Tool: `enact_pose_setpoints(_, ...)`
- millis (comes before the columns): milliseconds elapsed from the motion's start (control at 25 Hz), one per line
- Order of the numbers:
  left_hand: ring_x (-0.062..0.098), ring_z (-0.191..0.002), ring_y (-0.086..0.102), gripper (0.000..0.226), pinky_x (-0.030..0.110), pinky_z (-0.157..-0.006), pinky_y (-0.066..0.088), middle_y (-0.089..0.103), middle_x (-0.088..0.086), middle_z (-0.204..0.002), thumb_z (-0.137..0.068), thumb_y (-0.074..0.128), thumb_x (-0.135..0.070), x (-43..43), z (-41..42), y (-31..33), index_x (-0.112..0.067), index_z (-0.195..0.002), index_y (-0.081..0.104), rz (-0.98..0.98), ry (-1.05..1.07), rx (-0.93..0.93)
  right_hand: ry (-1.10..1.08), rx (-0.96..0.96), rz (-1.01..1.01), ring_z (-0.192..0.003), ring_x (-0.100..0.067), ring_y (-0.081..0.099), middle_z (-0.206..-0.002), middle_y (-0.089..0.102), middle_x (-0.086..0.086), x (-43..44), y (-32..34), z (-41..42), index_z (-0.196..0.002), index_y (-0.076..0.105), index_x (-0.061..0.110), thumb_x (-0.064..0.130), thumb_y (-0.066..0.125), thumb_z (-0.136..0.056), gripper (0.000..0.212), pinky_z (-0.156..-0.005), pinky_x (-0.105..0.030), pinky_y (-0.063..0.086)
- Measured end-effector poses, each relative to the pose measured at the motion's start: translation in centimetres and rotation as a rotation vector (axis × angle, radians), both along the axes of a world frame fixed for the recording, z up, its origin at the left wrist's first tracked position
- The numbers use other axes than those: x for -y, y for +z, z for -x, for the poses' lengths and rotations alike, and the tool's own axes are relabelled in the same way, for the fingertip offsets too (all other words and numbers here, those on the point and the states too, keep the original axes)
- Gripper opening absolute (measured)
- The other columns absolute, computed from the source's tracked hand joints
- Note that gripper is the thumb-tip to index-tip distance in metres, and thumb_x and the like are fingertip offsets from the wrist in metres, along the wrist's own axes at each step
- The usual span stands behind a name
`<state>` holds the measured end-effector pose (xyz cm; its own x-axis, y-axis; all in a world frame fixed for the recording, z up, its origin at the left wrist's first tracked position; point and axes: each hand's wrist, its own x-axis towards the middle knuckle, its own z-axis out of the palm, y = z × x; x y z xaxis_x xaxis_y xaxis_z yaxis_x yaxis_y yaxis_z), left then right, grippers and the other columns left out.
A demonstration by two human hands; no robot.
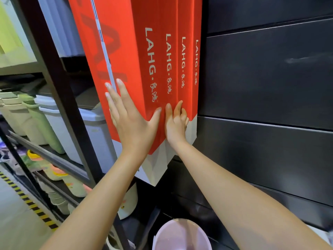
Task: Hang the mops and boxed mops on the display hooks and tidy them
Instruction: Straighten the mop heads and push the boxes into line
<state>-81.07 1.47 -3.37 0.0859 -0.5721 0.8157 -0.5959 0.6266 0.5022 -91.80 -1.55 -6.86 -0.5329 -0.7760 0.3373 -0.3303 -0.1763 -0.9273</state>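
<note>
The outermost boxed mop [111, 42] is pressed low down by the flat left hand [132, 122]. The neighbouring boxes [171, 69] are touched by the half-curled right hand [175, 125], grip unclear.
</note>
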Motion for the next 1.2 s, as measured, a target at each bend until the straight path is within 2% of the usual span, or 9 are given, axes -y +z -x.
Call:
enact_pose_setpoints(280,0.032,-0.15,-0.003,0.107,0.05,-0.12,0.009,-0.006,0.015,-0.162,-0.081,0.07,-0.045,0.4,-0.3,0.0,-0.013,-0.155,-0.001,0.025,0.025,0.017,0.016,0.015,-0.008,-0.149,-0.024,-0.003,-0.162,0.003,-0.007,0.6,-0.2,-0.5,-0.154,-0.005,0.032,0.064,0.023,-0.096,0.072,-0.119,-0.055,0.009)
enact_pose_setpoints(440,0.041,-0.148,-0.002,0.104,0.056,-0.118,0.007,-0.005,0.027,-0.159,-0.081,0.069,-0.039,0.2,-0.2,0.1,-0.008,-0.153,0.002,0.089,0.092,0.056,0.035,0.0,-0.025,-0.149,-0.024,-0.002,-0.162,0.005,-0.006,0.8,-0.2,-0.3,-0.154,-0.002,0.034,0.065,0.022,-0.096,0.07,-0.119,-0.055,0.008)
enact_pose_setpoints(560,0.047,-0.144,0.014,0.083,0.061,-0.114,0.008,0.017,0.034,-0.154,-0.085,0.064,-0.027,0.3,0.2,0.5,-0.012,-0.152,0.016,0.369,0.331,0.356,0.025,0.004,-0.014,-0.148,-0.022,0.003,-0.161,0.01,-0.003,1.0,0.0,0.4,-0.155,0.007,0.032,0.061,0.024,-0.098,0.066,-0.12,-0.051,0.008)
enact_pose_setpoints(680,0.031,-0.143,0.032,0.047,0.055,-0.115,0.007,0.034,0.014,-0.154,-0.101,0.038,-0.016,1.0,2.2,1.2,-0.014,-0.148,0.038,0.685,0.496,0.77,0.029,0.258,0.106,-0.145,-0.023,0.02,-0.151,0.027,0.0,1.0,-0.6,1.6,-0.152,0.024,0.025,0.058,0.037,-0.097,0.066,-0.12,-0.045,0.019)
enact_pose_setpoints(760,0.026,-0.149,0.014,0.051,0.052,-0.117,-0.008,0.016,0.01,-0.161,-0.104,0.027,-0.024,0.6,3.8,2.3,-0.009,-0.152,0.024,0.595,0.566,1.131,0.018,0.254,0.15,-0.139,-0.024,0.033,-0.147,0.033,0.0,0.7,-1.0,2.7,-0.148,0.034,0.02,0.057,0.039,-0.096,0.064,-0.116,-0.045,0.029)
enact_pose_setpoints(840,0.03,-0.149,-0.01,0.06,0.053,-0.11,-0.02,-0.008,0.014,-0.162,-0.103,0.018,-0.038,0.9,5.5,2.8,-0.007,-0.153,0.004,0.441,0.695,1.449,0.025,0.245,0.108,-0.135,-0.022,0.037,-0.149,0.031,0.0,0.7,-1.6,4.3,-0.147,0.036,0.026,0.06,0.04,-0.095,0.063,-0.114,-0.046,0.032)
enact_pose_setpoints(960,0.037,-0.147,-0.017,0.069,0.058,-0.11,-0.017,-0.017,0.019,-0.159,-0.101,0.02,-0.049,1.8,7.6,4.0,-0.009,-0.154,-0.001,0.354,0.717,1.529,0.007,0.17,0.074,-0.14,-0.018,0.025,-0.152,0.029,0.002,1.2,-2.6,7.0,-0.151,0.027,0.032,0.049,0.033,-0.101,0.053,-0.117,-0.045,0.023)
enact_pose_setpoints(1080,0.038,-0.147,-0.015,0.072,0.06,-0.112,-0.014,-0.014,0.019,-0.16,-0.099,0.021,-0.053,2.4,8.6,4.2,-0.012,-0.155,0.0,0.336,0.71,1.566,-0.015,0.081,0.047,-0.142,-0.017,0.018,-0.157,0.024,0.004,2.4,-3.2,8.9,-0.155,0.013,0.028,0.046,0.026,-0.103,0.056,-0.118,-0.044,0.02)
enact_pose_setpoints(1200,0.038,-0.148,-0.013,0.072,0.059,-0.113,-0.012,-0.008,0.016,-0.162,-0.098,0.021,-0.056,2.4,9.1,4.0,-0.015,-0.155,0.005,0.332,0.695,1.629,0.019,0.097,0.013,-0.144,-0.021,0.013,-0.16,0.019,0.003,3.6,-3.6,10.0,-0.155,0.011,0.03,0.048,0.024,-0.103,0.056,-0.118,-0.044,0.019)
